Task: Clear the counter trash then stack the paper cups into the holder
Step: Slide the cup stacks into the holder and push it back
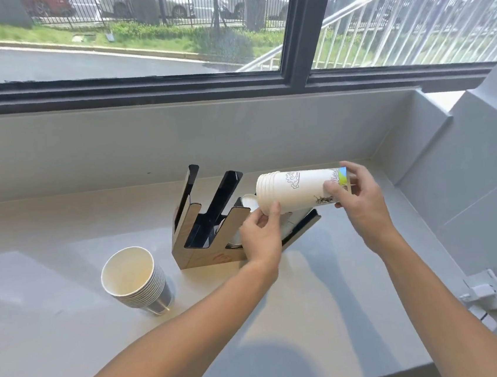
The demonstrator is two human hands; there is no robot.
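Observation:
I hold a stack of white paper cups [294,188] on its side, just above the right slot of the cup holder [200,248]. The stack's base end points left and its rim end points right. My left hand [261,236] pinches the base end from below. My right hand [355,195] grips the rim end, where a coloured print shows. The holder is wood-fronted with black angled channels; some white cups or lids lie in its right channel, partly hidden by my left hand. A second stack of dark-sided cups [134,281] stands upright to the holder's left.
The pale counter [73,345] runs under a wide window with a dark frame [230,81]. A grey wall closes the right side, carrying a white socket plate [488,289] with a plug.

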